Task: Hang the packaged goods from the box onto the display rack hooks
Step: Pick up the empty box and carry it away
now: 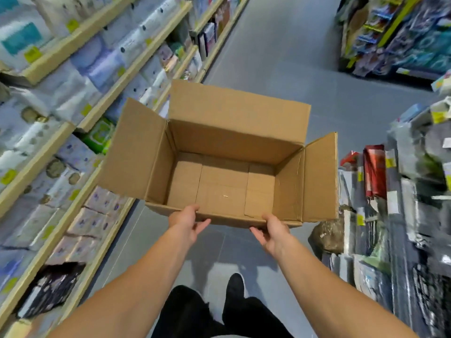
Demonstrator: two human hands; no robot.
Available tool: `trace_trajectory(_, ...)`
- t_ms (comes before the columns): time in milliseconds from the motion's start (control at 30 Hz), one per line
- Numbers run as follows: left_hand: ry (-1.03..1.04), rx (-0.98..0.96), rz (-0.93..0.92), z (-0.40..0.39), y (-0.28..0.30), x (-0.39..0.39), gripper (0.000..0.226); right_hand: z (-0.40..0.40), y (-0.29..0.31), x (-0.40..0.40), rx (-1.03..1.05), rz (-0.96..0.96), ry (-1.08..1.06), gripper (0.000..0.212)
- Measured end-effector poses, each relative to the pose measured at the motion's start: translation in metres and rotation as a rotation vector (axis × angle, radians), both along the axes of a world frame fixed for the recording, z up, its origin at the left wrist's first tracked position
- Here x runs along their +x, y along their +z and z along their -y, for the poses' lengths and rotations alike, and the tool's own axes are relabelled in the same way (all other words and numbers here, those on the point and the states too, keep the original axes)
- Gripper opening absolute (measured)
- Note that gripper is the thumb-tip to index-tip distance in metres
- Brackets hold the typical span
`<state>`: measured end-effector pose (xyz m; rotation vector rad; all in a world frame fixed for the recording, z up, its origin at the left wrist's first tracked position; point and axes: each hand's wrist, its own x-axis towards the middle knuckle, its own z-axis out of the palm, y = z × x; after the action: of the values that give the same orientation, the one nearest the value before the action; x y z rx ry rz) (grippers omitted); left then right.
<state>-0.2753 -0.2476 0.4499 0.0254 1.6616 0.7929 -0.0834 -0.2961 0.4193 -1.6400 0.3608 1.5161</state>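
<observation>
While carried down the aisle: box (224, 167) held out level, flaps up, nothing inside.
Grip: left hand (186, 222) and right hand (273, 230) each clamp the near wall, likely to keep it level.
Goods: none visible in box; task looks finished.
Room: open floor (280, 57) ahead; shelves (61, 118) left, hanging packs (402, 215) right.

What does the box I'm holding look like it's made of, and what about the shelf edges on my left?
The box looks like plain brown corrugated cardboard, matte and unprinted: its flaps fold at creases and the floor shows overlapping flap seams. Both hands grip its near edge. The shelf edges look like pale wood or wood-look laminate, smooth and light tan; blur leaves it open which.
</observation>
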Motion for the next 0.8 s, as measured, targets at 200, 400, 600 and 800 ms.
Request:
trace_trajectory(200, -0.207, -0.036, 0.001, -0.106, -0.015, 0.030, 0.029, -0.067, -0.016, 0.018, -0.022, 0.008, -0.220, 0.022)
trace_trajectory(400, -0.507, -0.089, -0.008, -0.226, -0.039, 0.062, 0.023, -0.138, -0.037, 0.016, -0.110, 0.001, -0.505, 0.017)
trace_trajectory(600, -0.866, -0.144, -0.032, -0.299, -0.063, 0.113, 0.026, -0.171, -0.038, 0.013, -0.093, -0.021, -0.854, 0.029)
trace_trajectory(800, -1.085, -0.159, -0.073, -0.328, -0.100, 0.161, 0.025, -0.177, -0.068, 0.014, -0.096, -0.092, -1.127, 0.026)
